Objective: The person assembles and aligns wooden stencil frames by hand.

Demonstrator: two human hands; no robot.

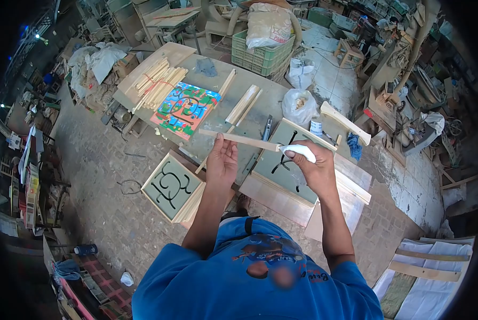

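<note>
My left hand (222, 160) pinches a thin flat wooden strip (249, 141) near its left end. In my right hand (315, 165) is a white squeeze bottle (302, 152), its tip touching or very near the strip's right end. Below my right hand lies a framed green board (265, 169) with black grooved lines. A smaller framed board (169, 186) with black curved lines sits left of my left hand. Beyond my left hand a colourful printed board (188, 109) rests on the table beside a bundle of wooden sticks (156, 82).
On the table (217, 88) are loose wood strips (243, 105), a cutter knife (268, 128), a plastic bag (299, 106), a white cup (316, 128) and a blue cloth (354, 145). A green crate (257, 56) stands behind it.
</note>
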